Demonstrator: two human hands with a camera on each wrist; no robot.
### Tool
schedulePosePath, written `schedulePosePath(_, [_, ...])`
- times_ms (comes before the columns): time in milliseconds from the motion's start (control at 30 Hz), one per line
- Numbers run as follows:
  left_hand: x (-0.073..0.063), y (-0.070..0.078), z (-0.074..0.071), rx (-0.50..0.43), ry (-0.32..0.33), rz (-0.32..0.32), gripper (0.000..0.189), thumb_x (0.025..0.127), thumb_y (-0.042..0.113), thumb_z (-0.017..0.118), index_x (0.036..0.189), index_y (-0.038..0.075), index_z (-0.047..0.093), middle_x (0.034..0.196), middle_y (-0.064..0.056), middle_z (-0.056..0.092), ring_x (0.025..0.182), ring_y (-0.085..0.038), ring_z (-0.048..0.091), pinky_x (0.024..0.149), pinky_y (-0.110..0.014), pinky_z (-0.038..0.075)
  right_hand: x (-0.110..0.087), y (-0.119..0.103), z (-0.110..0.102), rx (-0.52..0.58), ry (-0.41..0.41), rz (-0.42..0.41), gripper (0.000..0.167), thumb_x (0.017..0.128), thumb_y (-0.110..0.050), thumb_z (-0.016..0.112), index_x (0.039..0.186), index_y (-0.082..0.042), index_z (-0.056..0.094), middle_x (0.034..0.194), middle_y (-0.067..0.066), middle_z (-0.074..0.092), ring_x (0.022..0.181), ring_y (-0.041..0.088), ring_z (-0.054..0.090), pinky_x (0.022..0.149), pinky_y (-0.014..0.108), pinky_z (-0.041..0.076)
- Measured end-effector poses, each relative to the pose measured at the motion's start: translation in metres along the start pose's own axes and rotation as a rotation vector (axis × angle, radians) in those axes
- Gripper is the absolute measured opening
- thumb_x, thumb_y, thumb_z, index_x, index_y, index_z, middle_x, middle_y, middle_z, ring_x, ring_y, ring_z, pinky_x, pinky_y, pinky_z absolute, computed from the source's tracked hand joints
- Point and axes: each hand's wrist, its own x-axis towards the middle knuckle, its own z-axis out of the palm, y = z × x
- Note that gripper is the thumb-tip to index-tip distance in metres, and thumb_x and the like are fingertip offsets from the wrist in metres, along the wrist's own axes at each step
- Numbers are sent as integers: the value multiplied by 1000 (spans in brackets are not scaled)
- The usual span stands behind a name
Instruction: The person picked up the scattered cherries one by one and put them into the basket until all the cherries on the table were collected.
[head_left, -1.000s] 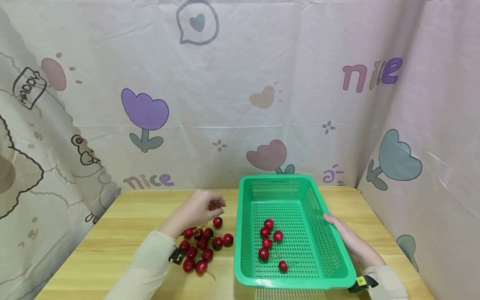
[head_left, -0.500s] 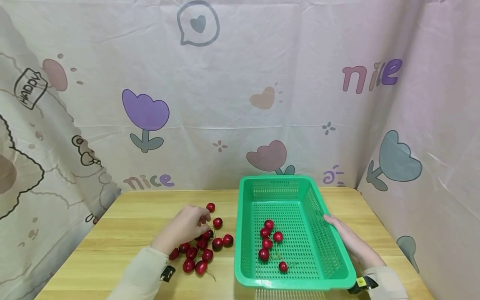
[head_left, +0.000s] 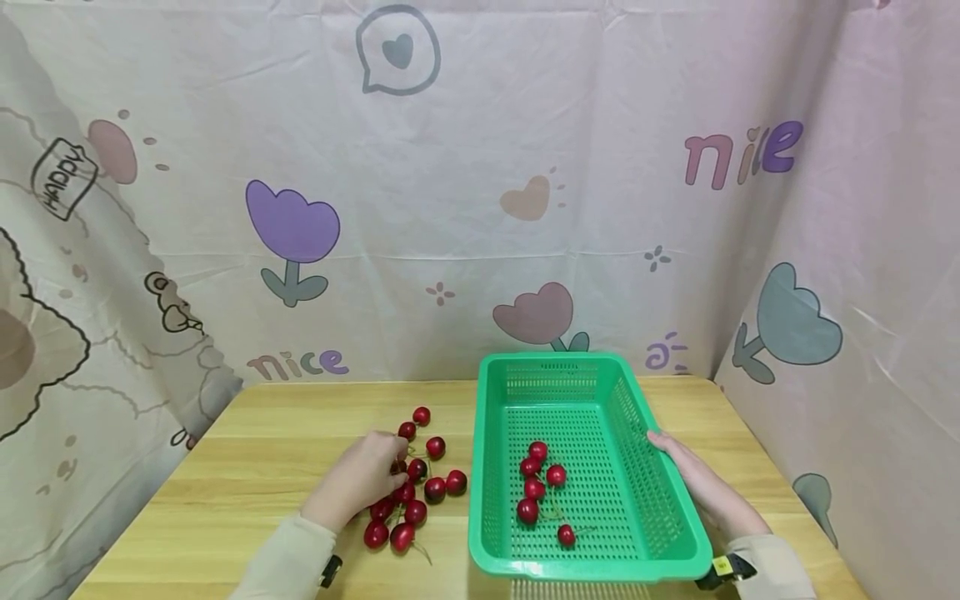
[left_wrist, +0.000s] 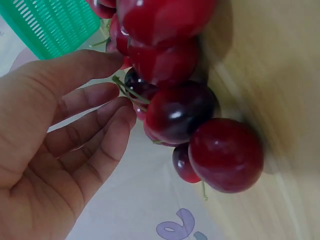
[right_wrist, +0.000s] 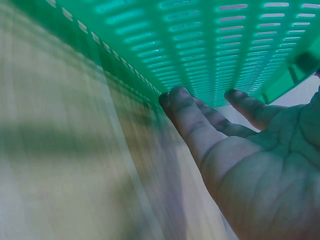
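My left hand (head_left: 358, 479) is at the left-hand pile of dark red cherries (head_left: 416, 512). In the left wrist view, its thumb and fingers (left_wrist: 90, 97) are bent loosely around thin green cherry stems (left_wrist: 131, 92), with a gap between thumb and fingertips. Part of the pile is hidden behind this hand in the head view. My right hand (head_left: 708, 487) holds the right side of the green plastic basket (head_left: 592, 569), thumb at the rim. Underneath, its fingers (right_wrist: 195, 117) lie against the slotted outer wall. Several cherries (head_left: 534, 489) lie inside the basket.
Pale wooden tabletop (head_left: 247, 450) lies under everything. Two cherries (head_left: 407, 430) sit at the far end of the pile, and another pair (head_left: 446, 485) is close to the basket's left wall. A printed cloth (head_left: 420, 183) hangs behind and at both sides.
My left hand has let go of a cherry beyond the pile, where two cherries now lie, and moved back left and nearer over the pile. The right hand and basket stay put.
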Motion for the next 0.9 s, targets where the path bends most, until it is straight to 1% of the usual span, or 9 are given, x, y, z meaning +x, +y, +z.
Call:
schedulePosePath(133, [-1,-1,2,19,27,30,27,78,4,93,79,12,67,75,1,67,67,-8,57,62,-25,54,0,1,0,-2,21,11,88,113,-61,31,171,-12,-14,134,18,59,109,24,70,96,44,63])
schedulePosePath(300, [-2,-2,4,25,47,29,27,76,1,92,79,11,66,73,2,64,65,-8,55,60,-25,52,0,2,1,-6,45,18,89,113,-61,31,171,-12,-16,137,19,57,110,24,70,96,43,62])
schedulePosePath(467, [-3,-3,5,26,59,26,28,78,1,90,76,12,65,71,3,62,63,-7,52,59,-24,49,0,1,1,1,37,17,89,113,-61,31,170,-14,-18,137,19,57,110,23,69,96,43,62])
schedulePosePath(633, [-3,-4,5,33,81,44,31,79,-5,85,71,14,61,68,5,58,61,-7,48,56,-23,46,0,1,0,-3,17,10,87,113,-61,30,171,-14,-16,136,18,57,111,24,69,96,44,62])
schedulePosePath(700, [-4,-5,4,29,80,38,31,80,-7,82,71,14,61,68,5,58,61,-7,48,55,-23,46,0,1,0,-5,13,8,87,113,-61,30,171,-14,-16,137,18,57,111,24,69,97,44,62])
schedulePosePath(900, [-4,-7,0,39,55,-5,28,81,-10,79,74,12,64,70,2,60,63,-10,51,57,-25,48,0,1,0,-13,21,13,88,113,-61,30,171,-13,-16,135,17,58,110,23,69,95,43,62])
